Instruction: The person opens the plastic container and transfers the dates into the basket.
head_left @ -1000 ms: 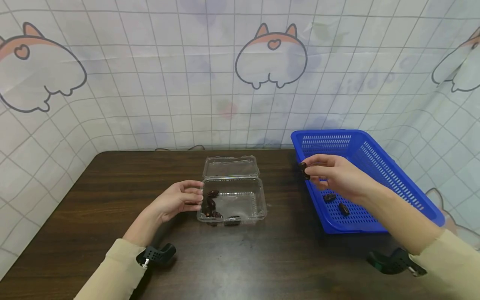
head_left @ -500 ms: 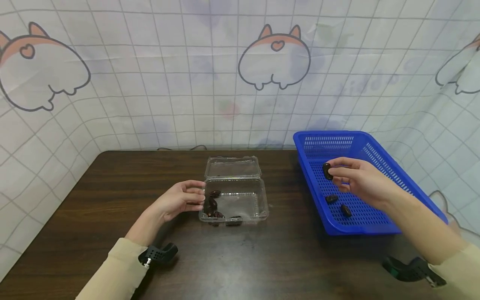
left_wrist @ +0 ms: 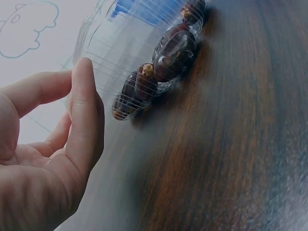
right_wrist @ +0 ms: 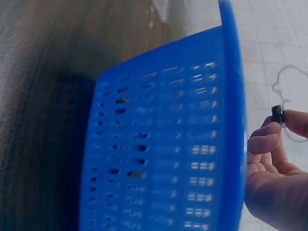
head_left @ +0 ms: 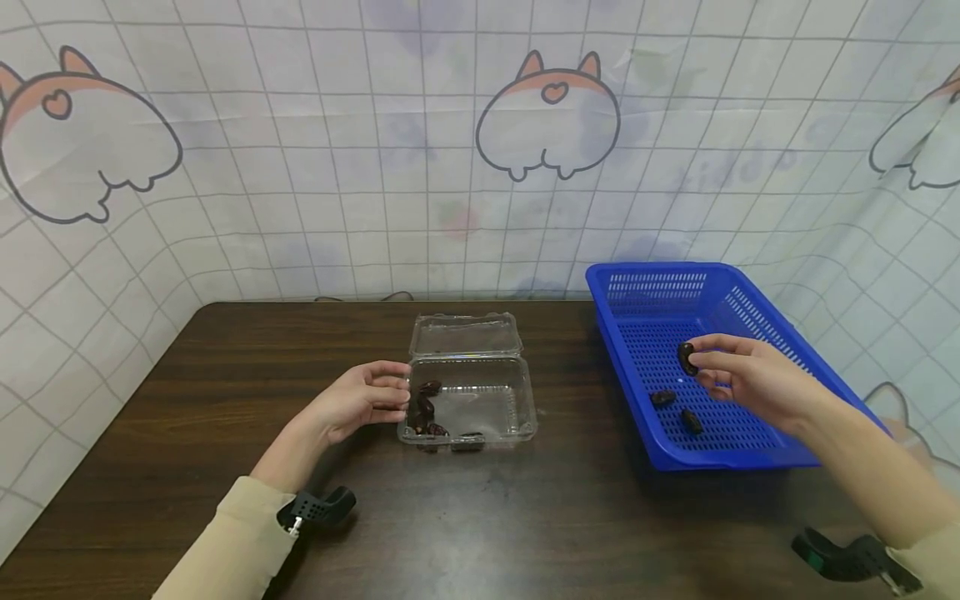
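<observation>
Pinching a dark brown, shiny, oval date [head_left: 686, 359] by its side, the right hand [head_left: 757, 382] had its thumb and finger clamped on it. That date was at the very tips of those fingers, up above the rim of the blue plastic basket with slotted sides [head_left: 720, 459]. The basket's left edge ran to the left of the pinching fingers, with a gap between, and its far edge was well past them. Two more dark brown dates [head_left: 692, 422] lay on the basket floor, lower than those fingers and closer to the person, with a bit of room between the two.

The left hand [head_left: 352, 403] had its fingers stretched out and a little apart, with the tips at the left edge of the clear plastic box [head_left: 480, 404]. I cannot tell how hard they pressed. Just past those fingertips, a bunch of dark dates [head_left: 424, 408] sat low in the box, with one more farther right along its near edge. The box's clear lid [head_left: 465, 337] stood open beyond the left fingers. Between the two hands, a wide strip of dark brown wooden table [head_left: 562, 492] split box and basket.
</observation>
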Tool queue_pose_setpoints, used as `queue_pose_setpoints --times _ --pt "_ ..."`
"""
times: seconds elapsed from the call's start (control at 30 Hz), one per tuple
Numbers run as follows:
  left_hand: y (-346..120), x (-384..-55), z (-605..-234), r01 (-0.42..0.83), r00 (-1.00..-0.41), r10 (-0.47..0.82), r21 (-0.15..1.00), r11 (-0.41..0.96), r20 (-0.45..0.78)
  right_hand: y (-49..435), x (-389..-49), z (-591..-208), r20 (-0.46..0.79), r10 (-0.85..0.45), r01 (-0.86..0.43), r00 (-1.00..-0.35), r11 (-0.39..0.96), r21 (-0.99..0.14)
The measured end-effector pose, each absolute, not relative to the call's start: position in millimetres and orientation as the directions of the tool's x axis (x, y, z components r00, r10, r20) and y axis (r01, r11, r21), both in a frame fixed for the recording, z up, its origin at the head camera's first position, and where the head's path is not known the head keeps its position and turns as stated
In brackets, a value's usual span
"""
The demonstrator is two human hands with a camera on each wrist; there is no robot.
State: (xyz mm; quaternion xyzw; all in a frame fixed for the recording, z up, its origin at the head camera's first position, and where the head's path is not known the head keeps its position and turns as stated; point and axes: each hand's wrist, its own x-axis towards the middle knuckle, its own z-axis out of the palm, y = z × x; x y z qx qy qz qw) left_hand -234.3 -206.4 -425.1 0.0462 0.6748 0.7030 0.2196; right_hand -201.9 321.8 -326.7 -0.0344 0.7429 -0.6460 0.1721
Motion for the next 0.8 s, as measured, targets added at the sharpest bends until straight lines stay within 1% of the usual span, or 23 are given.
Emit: queue_pose_setpoints --times 0.13,0.43,0.63,0.8 --pt "-206 -234 -425 -0.245 -0.898 0.376 0.97 0.007 -0.229 329 -199 -331 -0.234 -0.263 0.177 -0.936 0.224 -0.958" --pt "-207 -232 -425 -0.247 -0.896 0.379 0.969 0.008 -0.232 338 -194 -336 -0.257 -0.293 0.195 -0.921 0.222 -0.955" --pt "-206 -232 -424 -0.25 -0.896 0.379 0.968 0.002 -0.232 339 -191 -336 -0.269 -0.284 0.194 -0.92 0.266 -0.944" --pt "-205 -234 -425 -0.252 -0.896 0.377 0.968 0.0 -0.233 334 -191 -334 -0.253 -0.267 0.18 -0.93 0.27 -0.946"
